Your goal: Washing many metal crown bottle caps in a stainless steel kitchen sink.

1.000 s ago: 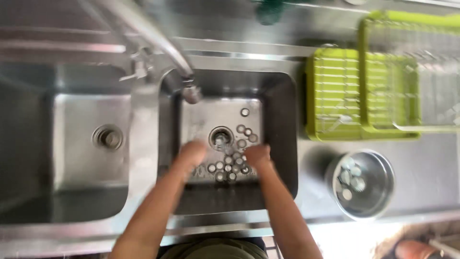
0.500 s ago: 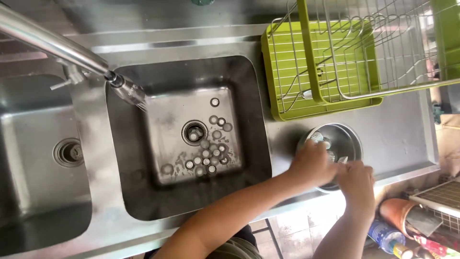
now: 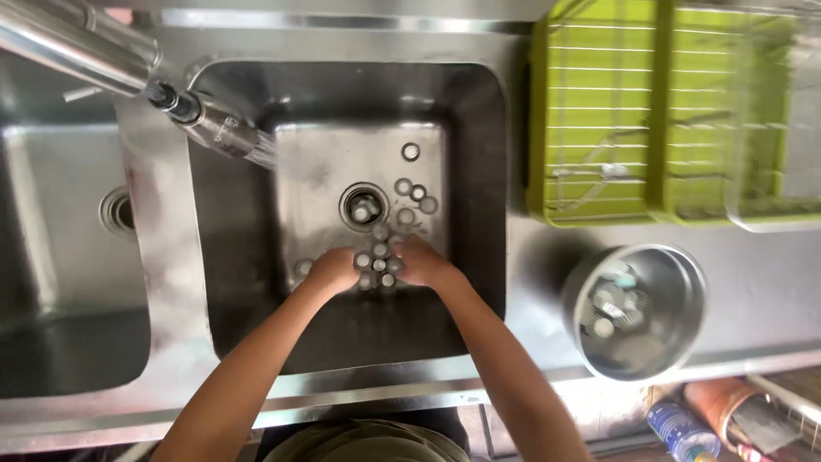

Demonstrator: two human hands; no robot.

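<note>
Both hands are lowered into the right-hand sink basin [image 3: 479,128] of a stainless steel worktop. The left hand [image 3: 332,270] and the right hand [image 3: 425,263] are set on either side of a cluster of small round metal caps [image 3: 376,257] lying on the basin floor, just on the near side of the drain [image 3: 364,207]. The fingers of both hands are curled loosely inward against the caps — a firm grip on any one piece cannot be told. A few more caps are scattered toward the basin's far right. A faucet spray head [image 3: 214,128] is angled in from the far left corner. On the worktop's near right — well apart from the hands — a steel bowl [image 3: 676,282] is seen holding similar caps; a green dish rack [image 3: 599,111] occupies the far right corner.
</note>
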